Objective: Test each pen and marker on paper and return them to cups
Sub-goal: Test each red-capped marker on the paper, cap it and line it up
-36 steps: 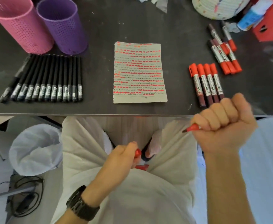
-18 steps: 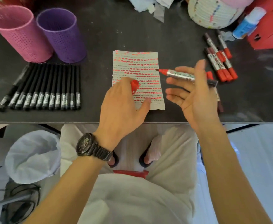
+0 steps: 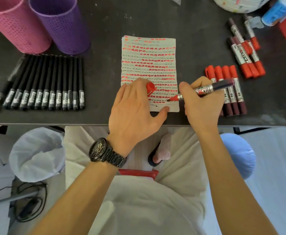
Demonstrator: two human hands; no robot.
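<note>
Black table point(image 3: 54, 117), with its near edge running straight across under both wrists. The paper's lower edge lies close to that drop.

The left hand point(image 3: 135, 106) lies spread on the lower left of the paper point(image 3: 149, 61). Its thumb presses the bottom margin, and the red cap point(image 3: 150, 88) is pinched among its fingers. The right hand point(image 3: 201, 102) grasps the uncapped red marker point(image 3: 205, 89) like a pen. The tip is at or just above the sheet, near the lower right corner; I cannot tell whether it touches.

By my reading, the step in hand is the test stroke for this marker. Rows of red dashes already fill most of the sheet, so the bare strip at the bottom is the only room left. The next move calls for a short stroke kept inside the right edge, then recapping.

Just beside the right hand lie four red-capped markers point(image 3: 223, 73), partly hidden by it, so the wrist has little room to swing right. Further back is a loose pile of markers point(image 3: 245, 53). On the left, well apart, is a tidy row of black pens point(image 3: 44, 85). Behind it stand the pink cup point(image 3: 16, 26) and the purple cup point(image 3: 62, 26), with open tabletop between them and the paper.
</note>
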